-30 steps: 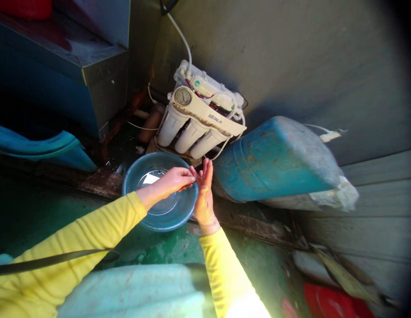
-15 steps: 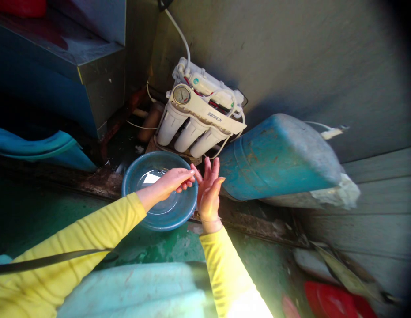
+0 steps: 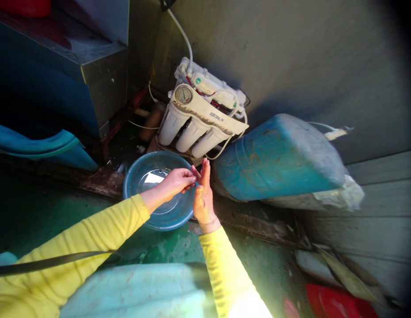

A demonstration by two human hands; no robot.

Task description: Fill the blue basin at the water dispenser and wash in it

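Observation:
Over a round blue basin point(image 3: 134, 176) holding some water, my left hand point(image 3: 174, 183) has its thumb and fingers pinched together. Its fingertips meet the finger side of my right hand point(image 3: 204, 198); whatever lies in the pinch, if anything, is hidden. My right hand is raised at the basin's right rim, turned edge-on, with its fingers stretched upward and orange-tinted marks on the thumb side. Behind the basin stands a white water filter unit point(image 3: 205, 112) with three canisters, a round gauge point(image 3: 183, 94) and thin tubes.
A blue plastic barrel point(image 3: 278, 159) leans at the right against the grey wall point(image 3: 291, 66). A metal cabinet point(image 3: 106, 88) stands at the upper left. Blue curved plastic point(image 3: 43, 145), a green floor point(image 3: 165, 247) and a red object point(image 3: 337, 300) surround the basin.
My right hand has turned from palm showing with spread fingers to edge-on with fingers closer together, shifting slightly left toward my left hand. My left hand stays pinched. The view has shifted slightly.

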